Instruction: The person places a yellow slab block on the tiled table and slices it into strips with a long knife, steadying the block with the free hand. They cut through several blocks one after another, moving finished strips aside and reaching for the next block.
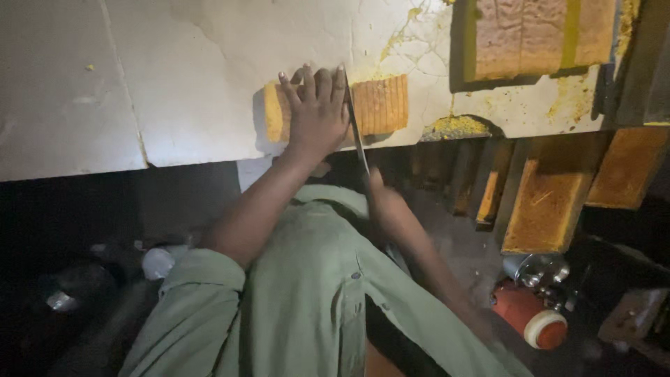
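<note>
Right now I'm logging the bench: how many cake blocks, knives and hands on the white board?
Cake blocks: 2, the small block being cut and a large slab.
Knives: 1.
Hands: 1, the left hand.
Total: 4.

No packages, labels, signs or screens anywhere in view.

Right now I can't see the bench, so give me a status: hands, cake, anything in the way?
Left hand flat on the yellow cake block, pinning it. Right hand holding the knife, blade against the block. Larger cake slab lies apart; nothing blocks the blade.
</note>
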`<state>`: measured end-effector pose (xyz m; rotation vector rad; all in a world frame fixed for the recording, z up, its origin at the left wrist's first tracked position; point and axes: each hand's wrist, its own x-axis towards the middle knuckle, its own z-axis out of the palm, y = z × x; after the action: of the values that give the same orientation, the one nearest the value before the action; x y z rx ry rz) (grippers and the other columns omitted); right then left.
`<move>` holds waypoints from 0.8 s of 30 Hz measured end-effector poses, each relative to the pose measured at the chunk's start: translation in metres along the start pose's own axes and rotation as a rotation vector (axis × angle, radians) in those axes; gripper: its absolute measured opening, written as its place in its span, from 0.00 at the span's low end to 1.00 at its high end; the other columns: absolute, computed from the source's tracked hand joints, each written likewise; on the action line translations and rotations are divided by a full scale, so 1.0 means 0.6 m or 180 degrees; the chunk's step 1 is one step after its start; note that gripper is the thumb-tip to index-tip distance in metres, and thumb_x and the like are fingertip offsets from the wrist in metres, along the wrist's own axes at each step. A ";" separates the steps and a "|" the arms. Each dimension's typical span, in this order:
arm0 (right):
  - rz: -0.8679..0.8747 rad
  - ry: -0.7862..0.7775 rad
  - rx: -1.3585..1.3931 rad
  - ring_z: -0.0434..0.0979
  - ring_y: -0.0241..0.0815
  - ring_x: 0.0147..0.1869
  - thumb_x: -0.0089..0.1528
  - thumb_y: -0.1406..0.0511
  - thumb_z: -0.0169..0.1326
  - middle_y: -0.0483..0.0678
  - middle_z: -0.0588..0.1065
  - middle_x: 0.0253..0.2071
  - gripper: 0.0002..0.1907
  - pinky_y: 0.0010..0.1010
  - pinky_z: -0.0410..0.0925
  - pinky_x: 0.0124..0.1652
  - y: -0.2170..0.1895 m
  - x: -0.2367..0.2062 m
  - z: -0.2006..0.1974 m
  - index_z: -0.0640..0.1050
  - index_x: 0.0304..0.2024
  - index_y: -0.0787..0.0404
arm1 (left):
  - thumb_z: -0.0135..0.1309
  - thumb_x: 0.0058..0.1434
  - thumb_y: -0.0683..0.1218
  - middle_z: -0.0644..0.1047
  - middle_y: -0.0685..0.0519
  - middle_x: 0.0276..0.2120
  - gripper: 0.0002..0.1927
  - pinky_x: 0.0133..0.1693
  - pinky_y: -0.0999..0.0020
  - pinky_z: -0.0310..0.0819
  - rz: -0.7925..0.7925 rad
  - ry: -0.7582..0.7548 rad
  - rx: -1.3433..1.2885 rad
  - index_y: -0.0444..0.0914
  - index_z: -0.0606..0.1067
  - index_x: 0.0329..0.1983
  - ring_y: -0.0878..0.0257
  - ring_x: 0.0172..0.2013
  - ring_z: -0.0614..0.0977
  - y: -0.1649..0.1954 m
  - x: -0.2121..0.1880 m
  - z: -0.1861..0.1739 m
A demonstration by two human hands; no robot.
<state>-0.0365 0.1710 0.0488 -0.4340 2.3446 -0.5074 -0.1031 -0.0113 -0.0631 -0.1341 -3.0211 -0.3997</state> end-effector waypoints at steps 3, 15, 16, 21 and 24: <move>0.0284 -0.0478 0.0155 0.78 0.72 0.42 0.56 0.65 0.64 0.70 0.77 0.36 0.34 0.53 0.70 0.38 0.052 -0.040 0.052 0.60 0.57 0.68 | 0.48 0.68 0.56 0.65 0.37 0.63 0.36 0.62 0.13 0.38 -0.0031 0.0017 -0.0054 0.34 0.60 0.75 0.33 0.68 0.60 -0.001 0.000 0.010; -0.0233 0.0691 0.0278 0.81 0.67 0.45 0.53 0.65 0.65 0.68 0.79 0.41 0.36 0.50 0.74 0.42 0.023 0.136 0.019 0.64 0.59 0.67 | 0.46 0.73 0.57 0.65 0.34 0.64 0.34 0.64 0.18 0.40 -0.0020 0.0161 0.0126 0.35 0.58 0.77 0.32 0.67 0.62 -0.019 -0.005 -0.002; -0.0027 0.0548 0.0346 0.80 0.68 0.45 0.57 0.65 0.61 0.68 0.78 0.41 0.33 0.50 0.73 0.43 0.018 0.110 0.024 0.63 0.61 0.66 | 0.47 0.72 0.57 0.65 0.35 0.63 0.35 0.63 0.17 0.40 -0.0027 0.0066 0.0106 0.35 0.59 0.76 0.32 0.67 0.62 -0.019 -0.005 -0.006; 0.0107 -0.0288 0.0412 0.78 0.72 0.46 0.75 0.66 0.41 0.72 0.76 0.42 0.18 0.54 0.71 0.47 0.072 -0.025 0.090 0.60 0.66 0.63 | 0.47 0.68 0.57 0.65 0.36 0.63 0.36 0.62 0.16 0.40 -0.0031 -0.0091 0.0071 0.35 0.59 0.74 0.34 0.66 0.62 -0.015 -0.004 -0.007; 0.0050 0.0038 0.0041 0.76 0.74 0.46 0.60 0.67 0.56 0.72 0.75 0.40 0.37 0.55 0.71 0.43 0.091 0.021 0.121 0.52 0.66 0.66 | 0.47 0.67 0.56 0.65 0.35 0.63 0.36 0.62 0.17 0.40 -0.0109 0.0009 -0.0034 0.33 0.60 0.74 0.33 0.66 0.62 -0.017 -0.005 0.006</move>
<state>-0.0046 0.1958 -0.0335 -0.4072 2.3531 -0.5189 -0.1016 -0.0204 -0.0692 -0.0824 -3.0225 -0.4188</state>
